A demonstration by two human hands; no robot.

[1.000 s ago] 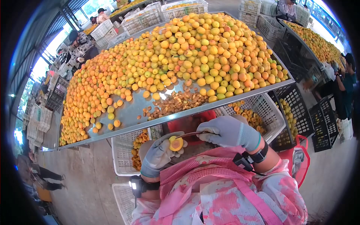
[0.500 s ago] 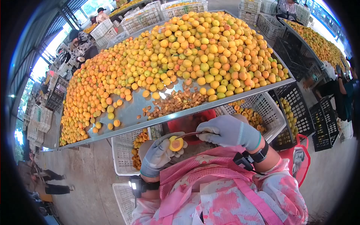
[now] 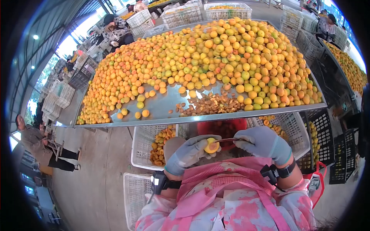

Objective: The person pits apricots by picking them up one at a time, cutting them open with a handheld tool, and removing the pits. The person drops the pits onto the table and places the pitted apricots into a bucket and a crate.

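Above my lap, my gloved left hand (image 3: 194,151) is closed around a yellow apricot (image 3: 212,146). A thin brown-handled tool (image 3: 227,140) sits in the closed fingers of my gloved right hand (image 3: 260,143), its tip touching the fruit. Just beyond both hands is a red tub (image 3: 222,127) with dark contents. A metal table (image 3: 148,103) bears a large heap of apricots (image 3: 192,57), with a pile of brown pits (image 3: 216,104) near its front edge.
White crates of split apricots stand under the table, at the left (image 3: 144,154) and right (image 3: 298,133). Black crates (image 3: 343,158) are at the far right. A person (image 3: 42,146) stands at the left; others sit behind the table. An empty-looking white crate (image 3: 135,196) is beside my lap.
The view has turned, so the table and my hands appear farther right. The person at the left shows more fully. My hands still hold the apricot and the tool.
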